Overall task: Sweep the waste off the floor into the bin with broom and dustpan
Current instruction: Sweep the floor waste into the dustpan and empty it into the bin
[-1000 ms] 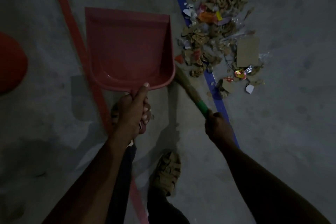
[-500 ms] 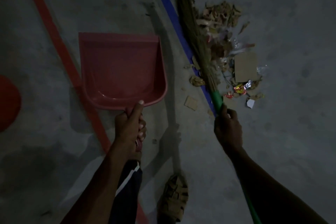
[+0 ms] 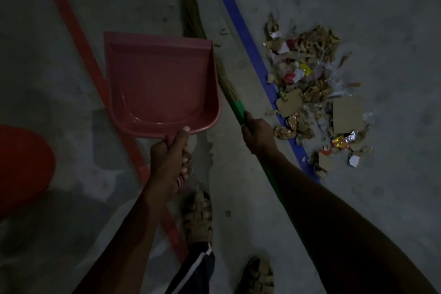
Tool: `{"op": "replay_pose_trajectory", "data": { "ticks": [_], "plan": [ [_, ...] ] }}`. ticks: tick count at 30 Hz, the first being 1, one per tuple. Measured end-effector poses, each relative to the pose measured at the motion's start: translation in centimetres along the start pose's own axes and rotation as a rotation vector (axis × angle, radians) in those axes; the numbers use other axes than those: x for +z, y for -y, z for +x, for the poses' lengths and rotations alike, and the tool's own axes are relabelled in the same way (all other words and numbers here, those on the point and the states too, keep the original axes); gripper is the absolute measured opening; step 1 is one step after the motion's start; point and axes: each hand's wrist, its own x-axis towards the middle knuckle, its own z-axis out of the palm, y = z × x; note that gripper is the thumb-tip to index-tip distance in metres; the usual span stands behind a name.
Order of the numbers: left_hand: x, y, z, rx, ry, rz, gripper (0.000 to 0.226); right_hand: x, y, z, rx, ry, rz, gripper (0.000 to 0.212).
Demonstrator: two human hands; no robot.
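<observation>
the left hand (image 3: 170,162) is wrapped tight around the handle of the red dustpan (image 3: 160,83), thumb along the top, the empty pan's mouth pointing away from the person. the right hand (image 3: 259,135) is closed on the green grip of the broom (image 3: 229,88), whose bristles pass just beside the pan's right wall and partly behind it. the waste (image 3: 312,88), cardboard scraps and wrappers, lies on the concrete floor (image 3: 393,19) right of the blue line (image 3: 250,48). a red bin (image 3: 21,167) shows at the left edge.
</observation>
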Motion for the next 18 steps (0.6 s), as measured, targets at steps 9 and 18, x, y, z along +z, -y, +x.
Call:
{"op": "replay_pose_trajectory", "data": {
  "ticks": [9,18],
  "plan": [
    [-0.4,0.1,2.5,0.011,0.043,0.091,0.048,-0.8,-0.6,4.3,0.437,-0.071,0.297,0.047],
    [-0.9,3.3,1.0,0.000,0.056,0.082,0.048,-1.5,-7.9,-3.3,0.660,-0.321,0.204,0.032]
  ]
}}
